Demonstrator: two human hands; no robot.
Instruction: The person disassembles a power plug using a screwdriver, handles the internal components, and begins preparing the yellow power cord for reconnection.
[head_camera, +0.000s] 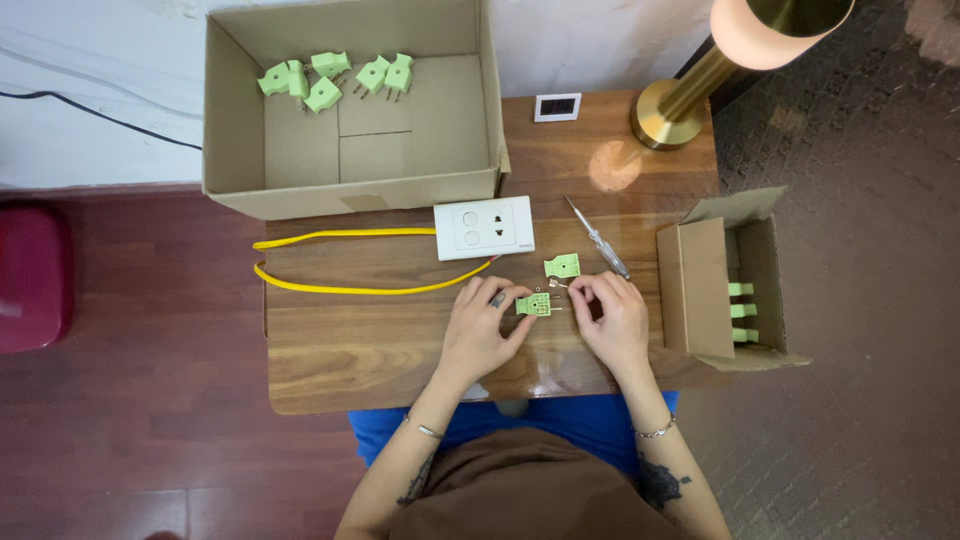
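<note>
Here the open green plug half (534, 303) sits low on the counter (340, 340), pinched by the left hand (480, 325); the right hand (612, 318) curls closed just beside it. Its green cover (562, 266) and a screwdriver (597, 237) lie near.

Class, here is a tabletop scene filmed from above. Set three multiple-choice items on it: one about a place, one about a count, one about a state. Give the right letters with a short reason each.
1. Where does the screwdriver lie?
A. in the big box
B. on the table, right of the socket
C. on the floor

2. How many green plugs are in the big box?
A. two
B. five
C. nine

3. What is the left hand doing?
A. holding an opened green plug
B. resting flat, empty
C. gripping the yellow cable

Answers:
1 B, it lies beside the socket.
2 B, five show at the back.
3 A, its fingers pinch the plug.
</note>
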